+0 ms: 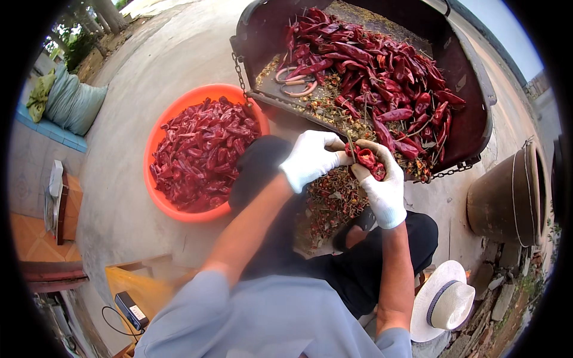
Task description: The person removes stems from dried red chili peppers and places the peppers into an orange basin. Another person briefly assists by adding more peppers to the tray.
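Observation:
Both my hands wear white gloves and meet just above the near edge of a dark cart bed (286, 106). My right hand (383, 190) is closed around several dried red chili peppers (366, 159), some with hollow open ends facing up. Against them my left hand (315, 156) makes a pinch at a thin brownish stem (350, 143); its fingertips partly hide the grip. A heap of long dried chili peppers (382, 71) fills much of the bed, with loose seeds and stems beneath. To the left, an orange basin (156, 194) holds many chili peppers (200, 155).
Stems and scraps (334, 200) lie on the ground below my hands. A pair of scissors (295, 80) rests in the bed; chains (240, 74) hang at its corners. A brown bucket (504, 194) and a white hat (444, 301) are at right, stuffed sacks (74, 101) at far left.

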The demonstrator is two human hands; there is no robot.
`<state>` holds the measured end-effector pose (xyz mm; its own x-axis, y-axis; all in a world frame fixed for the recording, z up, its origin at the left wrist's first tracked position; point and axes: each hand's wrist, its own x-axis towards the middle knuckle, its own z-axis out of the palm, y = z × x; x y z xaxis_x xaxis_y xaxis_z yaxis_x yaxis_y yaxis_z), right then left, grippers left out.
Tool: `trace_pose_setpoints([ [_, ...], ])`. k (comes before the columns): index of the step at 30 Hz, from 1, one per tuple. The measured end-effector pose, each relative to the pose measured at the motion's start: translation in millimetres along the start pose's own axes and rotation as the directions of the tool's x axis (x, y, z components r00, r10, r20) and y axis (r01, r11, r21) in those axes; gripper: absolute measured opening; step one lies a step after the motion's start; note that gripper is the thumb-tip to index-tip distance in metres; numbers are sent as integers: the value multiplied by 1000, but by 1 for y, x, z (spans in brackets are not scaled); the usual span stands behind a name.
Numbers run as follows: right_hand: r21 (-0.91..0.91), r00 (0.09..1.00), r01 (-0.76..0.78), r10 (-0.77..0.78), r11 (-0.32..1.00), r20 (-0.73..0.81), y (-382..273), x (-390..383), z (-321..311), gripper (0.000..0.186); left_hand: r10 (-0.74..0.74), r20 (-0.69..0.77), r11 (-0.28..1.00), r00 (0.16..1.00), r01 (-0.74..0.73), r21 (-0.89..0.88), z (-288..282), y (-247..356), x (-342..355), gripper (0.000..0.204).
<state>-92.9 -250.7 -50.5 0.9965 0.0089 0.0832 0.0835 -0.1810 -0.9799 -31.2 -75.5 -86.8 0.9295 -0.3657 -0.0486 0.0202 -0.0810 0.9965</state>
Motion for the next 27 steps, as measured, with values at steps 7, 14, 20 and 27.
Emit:
trace_pose_setpoints([
  [7,-76,987,120,-127,990,-98,22,-3,-9,32,66,81,937,995,-34,-346,9,10,-19,44],
  [14,-374,922,327,-379,868,-75,17,-9,-12,40,86,-24,974,996,-89,-209,21,22,-24,21],
  [20,-283,943,246,-296,927,-150,32,-22,-12,46,166,-108,970,980,-182,-159,43,22,-24,10],
  [27,-29,975,105,-109,994,-193,29,-37,-13,29,61,92,602,994,37,-798,58,-27,-16,22],
])
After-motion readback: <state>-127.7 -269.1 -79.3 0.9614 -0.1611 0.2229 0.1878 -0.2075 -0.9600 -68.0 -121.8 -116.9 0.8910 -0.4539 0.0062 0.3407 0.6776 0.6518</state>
